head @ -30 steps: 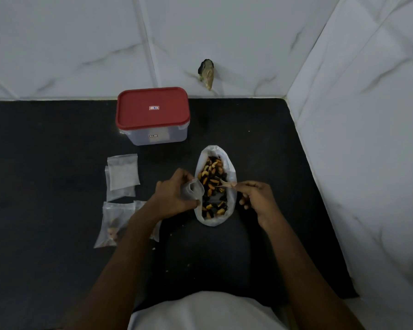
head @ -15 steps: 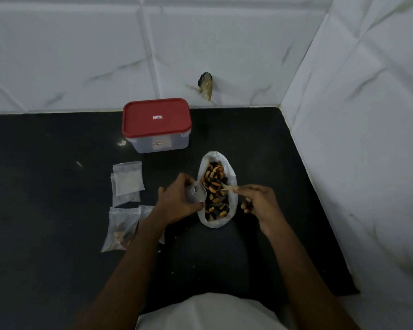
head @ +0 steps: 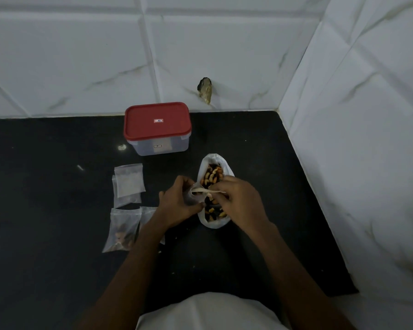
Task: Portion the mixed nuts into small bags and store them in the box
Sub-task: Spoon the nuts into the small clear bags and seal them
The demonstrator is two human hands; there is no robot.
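Spoon [head: 209, 191] out of white sack [head: 215, 225] since a second ago, now at mouth of small bag [head: 194, 198]. Left grip [head: 177, 206] wrapped round it, right grip [head: 242, 201] pinching spoon. Probably tipping a portion in, too dim to confirm. Mixed nuts [head: 211, 178] mostly in sack; box [head: 157, 125] lidded behind.

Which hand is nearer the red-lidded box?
Left. The left hand, gripping a small bag, is in front of the box; the right hand, pinching a spoon, is farther right over the nut bag.

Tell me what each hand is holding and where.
Left hand grips a small bag below its open mouth; right hand pinches a spoon by its handle.
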